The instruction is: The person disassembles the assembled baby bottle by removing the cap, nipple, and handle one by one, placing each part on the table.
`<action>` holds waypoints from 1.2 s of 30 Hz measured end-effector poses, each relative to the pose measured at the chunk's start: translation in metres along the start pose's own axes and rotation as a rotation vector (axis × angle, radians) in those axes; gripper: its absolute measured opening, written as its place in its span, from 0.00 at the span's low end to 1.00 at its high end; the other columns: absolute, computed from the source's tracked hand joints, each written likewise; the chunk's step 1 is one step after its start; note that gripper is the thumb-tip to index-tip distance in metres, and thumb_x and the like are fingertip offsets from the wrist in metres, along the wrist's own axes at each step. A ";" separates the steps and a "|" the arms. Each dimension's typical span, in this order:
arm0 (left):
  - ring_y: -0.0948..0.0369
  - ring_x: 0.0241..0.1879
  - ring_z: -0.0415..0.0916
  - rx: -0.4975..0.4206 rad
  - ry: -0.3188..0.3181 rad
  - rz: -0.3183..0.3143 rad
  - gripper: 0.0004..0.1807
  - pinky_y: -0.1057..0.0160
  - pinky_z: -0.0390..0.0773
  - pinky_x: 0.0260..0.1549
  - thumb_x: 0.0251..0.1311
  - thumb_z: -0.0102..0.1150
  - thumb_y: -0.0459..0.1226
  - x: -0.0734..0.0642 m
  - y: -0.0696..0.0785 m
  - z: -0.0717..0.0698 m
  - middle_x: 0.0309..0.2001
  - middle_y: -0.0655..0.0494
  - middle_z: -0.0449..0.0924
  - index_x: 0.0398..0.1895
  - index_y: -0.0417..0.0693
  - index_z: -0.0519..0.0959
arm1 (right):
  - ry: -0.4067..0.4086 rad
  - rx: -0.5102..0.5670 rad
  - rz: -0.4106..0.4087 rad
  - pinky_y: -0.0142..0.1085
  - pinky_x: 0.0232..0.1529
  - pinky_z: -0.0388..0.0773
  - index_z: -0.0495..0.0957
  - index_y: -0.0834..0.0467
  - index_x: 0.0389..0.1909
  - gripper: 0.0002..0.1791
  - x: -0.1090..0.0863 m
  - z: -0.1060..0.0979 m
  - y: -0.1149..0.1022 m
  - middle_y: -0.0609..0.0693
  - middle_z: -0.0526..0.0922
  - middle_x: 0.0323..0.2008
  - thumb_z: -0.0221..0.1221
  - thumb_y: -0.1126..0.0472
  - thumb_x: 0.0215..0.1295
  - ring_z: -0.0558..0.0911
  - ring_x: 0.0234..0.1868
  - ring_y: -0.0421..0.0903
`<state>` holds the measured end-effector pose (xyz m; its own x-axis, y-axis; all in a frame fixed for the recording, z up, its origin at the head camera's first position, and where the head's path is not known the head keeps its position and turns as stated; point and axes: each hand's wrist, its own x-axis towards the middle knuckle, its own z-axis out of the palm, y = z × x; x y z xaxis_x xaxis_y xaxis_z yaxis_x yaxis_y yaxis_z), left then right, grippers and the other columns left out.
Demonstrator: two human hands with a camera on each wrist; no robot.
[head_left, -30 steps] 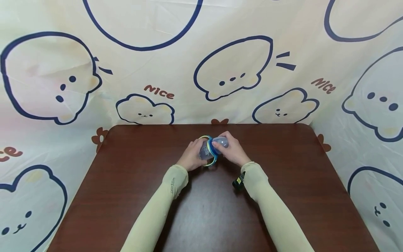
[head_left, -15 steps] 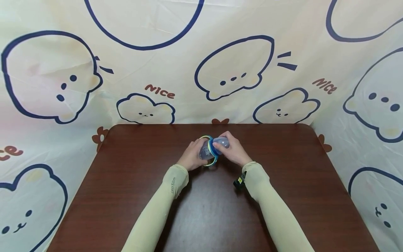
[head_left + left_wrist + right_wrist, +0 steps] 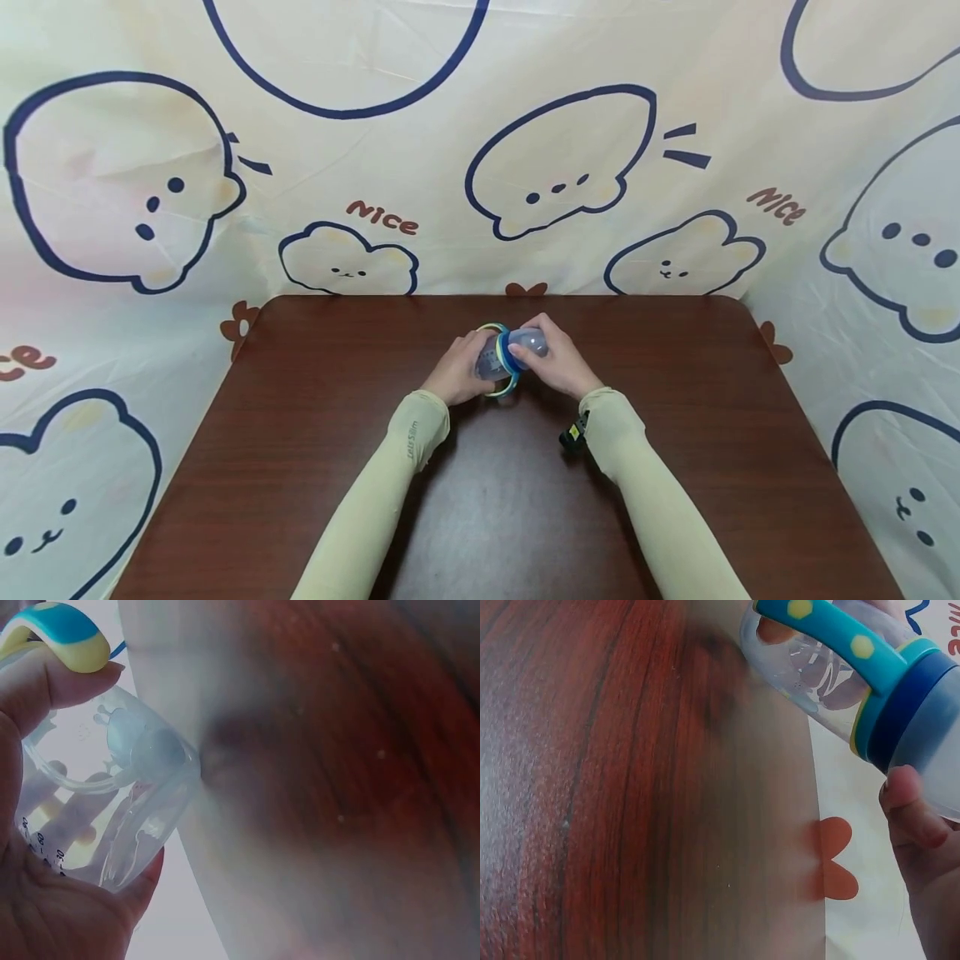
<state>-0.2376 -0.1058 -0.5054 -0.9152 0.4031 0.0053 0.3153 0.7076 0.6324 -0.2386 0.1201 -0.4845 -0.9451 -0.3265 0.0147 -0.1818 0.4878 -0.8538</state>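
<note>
Baby bottle (image 3: 512, 352): clasped by body (image 3: 490, 363) in left hand (image 3: 458, 369), pinched by cap (image 3: 531, 339) in right hand (image 3: 555, 358), blue collar (image 3: 912, 709) between grips; probably light, stiff, slippery; best held there.

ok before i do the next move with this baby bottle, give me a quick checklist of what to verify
1. Left hand wrapped round the body of the baby bottle: ok
2. Right hand gripping the translucent cap: ok
3. Translucent cap against the dark blue collar, no gap showing in the right wrist view: ok
4. Translucent cap tightly fastened: cannot tell
5. Baby bottle upright: not ok, it is tilted
</note>
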 end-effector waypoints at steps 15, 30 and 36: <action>0.50 0.60 0.67 -0.011 -0.008 0.011 0.47 0.48 0.74 0.62 0.50 0.79 0.36 -0.001 -0.001 0.001 0.64 0.52 0.73 0.73 0.57 0.65 | -0.043 -0.032 -0.067 0.56 0.61 0.78 0.67 0.50 0.63 0.28 0.000 -0.001 0.008 0.53 0.74 0.59 0.65 0.44 0.69 0.77 0.59 0.55; 0.51 0.58 0.68 0.032 0.008 0.013 0.46 0.49 0.74 0.61 0.50 0.79 0.37 0.002 0.001 0.003 0.62 0.52 0.74 0.73 0.56 0.66 | 0.036 -0.126 0.105 0.47 0.43 0.86 0.73 0.47 0.63 0.32 0.003 -0.001 -0.006 0.55 0.81 0.55 0.57 0.30 0.69 0.86 0.42 0.52; 0.51 0.58 0.68 0.049 0.007 0.021 0.45 0.48 0.75 0.61 0.50 0.79 0.37 0.004 0.002 0.003 0.62 0.52 0.74 0.73 0.55 0.66 | 0.022 -0.046 0.162 0.40 0.35 0.85 0.74 0.48 0.58 0.27 0.002 -0.002 -0.009 0.58 0.81 0.53 0.58 0.33 0.71 0.85 0.38 0.54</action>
<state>-0.2395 -0.1006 -0.5063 -0.9101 0.4137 0.0237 0.3459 0.7270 0.5932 -0.2390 0.1169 -0.4762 -0.9686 -0.2233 -0.1090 -0.0388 0.5692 -0.8213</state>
